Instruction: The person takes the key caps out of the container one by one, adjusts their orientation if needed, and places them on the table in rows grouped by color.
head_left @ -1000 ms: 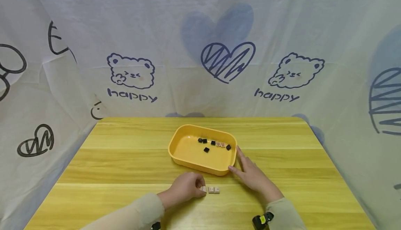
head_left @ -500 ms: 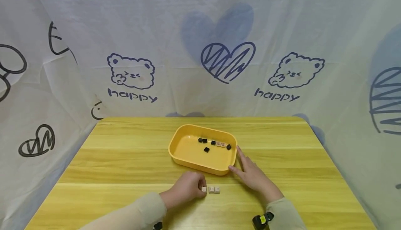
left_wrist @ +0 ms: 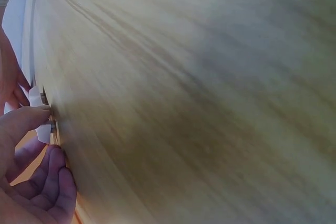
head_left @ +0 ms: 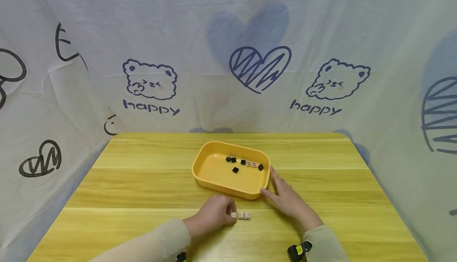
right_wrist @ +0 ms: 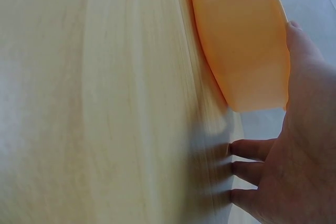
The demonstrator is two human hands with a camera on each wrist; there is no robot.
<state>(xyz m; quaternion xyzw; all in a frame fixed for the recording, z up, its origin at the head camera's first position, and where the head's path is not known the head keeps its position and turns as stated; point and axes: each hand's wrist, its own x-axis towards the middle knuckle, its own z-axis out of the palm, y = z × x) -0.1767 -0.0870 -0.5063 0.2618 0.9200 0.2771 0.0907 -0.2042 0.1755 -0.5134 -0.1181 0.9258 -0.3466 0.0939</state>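
Observation:
My left hand (head_left: 213,211) pinches a cream keycap (head_left: 233,215) between thumb and index finger, close over the wooden table. Just right of it, two more cream keycaps (head_left: 244,216) sit side by side in line with it. In the left wrist view the held keycap (left_wrist: 44,132) shows between thumb and finger, with its dark underside facing the table. Beyond the row stands a yellow tray (head_left: 210,170). My right hand (head_left: 288,201) rests on the tray's near right corner with fingers spread, the thumb at the rim. The right wrist view shows three fingertips on the table beside the tray.
Several black keycaps (head_left: 235,170) and two pinkish ones (head_left: 251,164) lie in the tray, mostly along its far wall. Behind the table's far edge hangs a white cloth (head_left: 214,111) printed with hearts and bears.
My left hand has shifted slightly right, bringing the pinched keycap nearer to the two others. The right hand and the tray have stayed in place.

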